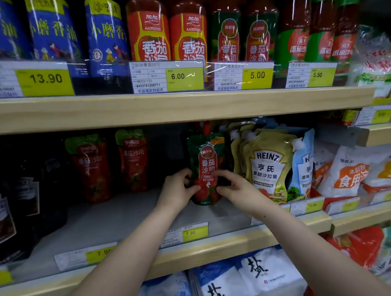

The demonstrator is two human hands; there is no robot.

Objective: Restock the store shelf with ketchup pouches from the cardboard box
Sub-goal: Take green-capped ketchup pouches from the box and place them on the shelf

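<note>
Head view shows both hands on one upright pouch on the middle shelf. Fingers of the left hand (180,188) curl round the left edge of the dark green and red spouted ketchup pouch (207,167), thumb across its lower front. Fingers of the right hand (233,186) curl round the pouch's right edge, with the fingertips lying on its printed front near the words "TOMATO KETCHUP". The pouch stands on the grey shelf board (117,219) between the two hands, red cap at the top, just below the pale wooden shelf edge (166,109) above it. Both bare forearms reach in from the bottom of the picture.

Just to the right of the pouch lean yellow Heinz salad dressing pouches (268,165), near the right hand. Well to the left, further back on the same board, stand two red and green tomato sauce pouches (91,169). Yellow price tags (194,233) line the board's front rail. On the shelf above stand red ketchup bottles (148,32) and blue-labelled bottles (106,35). Below lie white and blue bags (256,276).
</note>
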